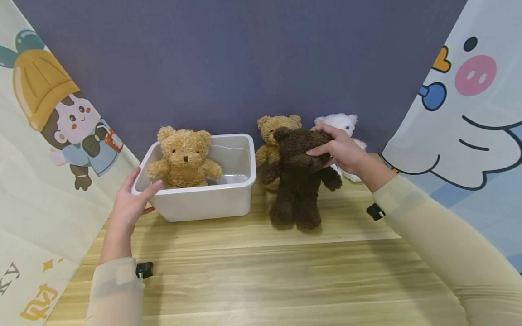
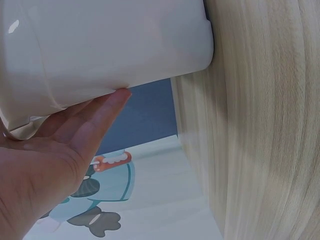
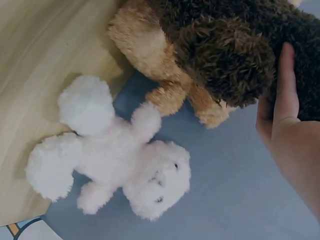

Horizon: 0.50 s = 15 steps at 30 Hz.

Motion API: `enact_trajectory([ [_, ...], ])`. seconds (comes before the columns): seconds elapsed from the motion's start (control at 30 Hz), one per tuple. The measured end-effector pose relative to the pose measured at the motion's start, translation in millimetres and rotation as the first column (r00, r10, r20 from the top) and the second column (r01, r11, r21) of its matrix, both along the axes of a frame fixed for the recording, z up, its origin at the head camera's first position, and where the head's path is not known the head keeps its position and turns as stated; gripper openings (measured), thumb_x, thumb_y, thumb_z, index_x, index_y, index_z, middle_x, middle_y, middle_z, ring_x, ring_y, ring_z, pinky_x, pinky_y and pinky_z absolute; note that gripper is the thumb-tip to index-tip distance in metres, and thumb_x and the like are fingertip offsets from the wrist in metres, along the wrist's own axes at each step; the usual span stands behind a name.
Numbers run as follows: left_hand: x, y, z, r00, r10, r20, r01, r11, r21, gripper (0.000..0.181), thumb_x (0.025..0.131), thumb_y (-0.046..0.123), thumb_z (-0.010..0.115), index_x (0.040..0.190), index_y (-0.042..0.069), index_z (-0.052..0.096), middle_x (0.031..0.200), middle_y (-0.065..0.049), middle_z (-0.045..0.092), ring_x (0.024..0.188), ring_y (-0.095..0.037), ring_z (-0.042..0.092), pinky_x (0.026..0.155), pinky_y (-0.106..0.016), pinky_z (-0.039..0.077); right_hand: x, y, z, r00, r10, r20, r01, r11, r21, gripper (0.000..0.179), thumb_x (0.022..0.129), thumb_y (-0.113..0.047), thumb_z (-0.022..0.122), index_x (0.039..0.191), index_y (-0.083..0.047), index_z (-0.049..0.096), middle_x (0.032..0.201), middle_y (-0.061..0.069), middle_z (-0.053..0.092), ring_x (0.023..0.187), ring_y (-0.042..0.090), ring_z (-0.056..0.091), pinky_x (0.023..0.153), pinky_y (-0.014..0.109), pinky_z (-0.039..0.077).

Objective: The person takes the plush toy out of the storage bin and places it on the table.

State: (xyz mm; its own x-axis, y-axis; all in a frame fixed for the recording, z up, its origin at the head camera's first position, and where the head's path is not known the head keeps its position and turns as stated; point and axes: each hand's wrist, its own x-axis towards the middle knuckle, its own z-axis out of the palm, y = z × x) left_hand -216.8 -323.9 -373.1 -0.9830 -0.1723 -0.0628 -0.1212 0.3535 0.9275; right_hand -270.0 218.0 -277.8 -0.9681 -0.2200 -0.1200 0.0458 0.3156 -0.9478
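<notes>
**Operator:** State the position of the dark brown bear [image 1: 298,181].

**Technician:** Upright, to the right of the white bin [image 1: 204,204], partly in front of the rear tan bear [image 1: 266,155] and the white bear [image 3: 110,155]. Contact between its feet and the table [image 1: 265,280] cannot be confirmed.

**Operator:** State of the fingers?

**Technician:** The right hand [image 1: 342,151] pinches the dark bear's head between thumb and fingers. The left hand [image 1: 127,203] grips the bin's near left corner: thumb over the rim, fingers against the outer wall. The front tan bear [image 1: 185,158] sits inside.

**Operator:** Handling characteristics?

**Technician:** Judging by the plush, light, soft and not fragile; slipping is unlikely. The head should compress under pressure, and the limbs may swing. Preferred hold: around the torso; the head grip should suffice. The bin appears stiff and smooth; hold it by the rim.
</notes>
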Motion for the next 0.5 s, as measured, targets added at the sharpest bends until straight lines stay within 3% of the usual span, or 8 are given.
enact_trajectory([
  [0.27,-0.7,0.4,-0.1,1.0,0.001,-0.002,-0.001,1.0,-0.001,0.101,0.099,0.056,0.069,0.172,0.035,0.002,0.177,-0.026,0.013,0.153,-0.053,0.036,0.083,-0.034,0.067,-2.6,-10,-20.4,0.996,0.081,-0.039,-0.077,0.991,0.111,0.068,0.097,-0.01,0.077,0.155,-0.019,0.043,0.179,0.01,0.009,0.137,0.043,0.055,0.095,0.057,0.061],
  [0.5,-1.8,-0.8,-1.9,1.0,0.003,-0.002,-0.003,1.0,0.002,0.101,0.099,0.056,0.069,0.172,0.034,0.002,0.177,-0.026,0.013,0.153,-0.052,0.035,0.082,-0.034,0.067,-4.1,-13,-34.8,0.994,0.088,-0.066,-0.078,0.987,0.142,0.066,0.095,-0.006,0.078,0.152,-0.019,0.046,0.178,0.008,0.013,0.144,0.044,0.048,0.093,0.054,0.062],
])
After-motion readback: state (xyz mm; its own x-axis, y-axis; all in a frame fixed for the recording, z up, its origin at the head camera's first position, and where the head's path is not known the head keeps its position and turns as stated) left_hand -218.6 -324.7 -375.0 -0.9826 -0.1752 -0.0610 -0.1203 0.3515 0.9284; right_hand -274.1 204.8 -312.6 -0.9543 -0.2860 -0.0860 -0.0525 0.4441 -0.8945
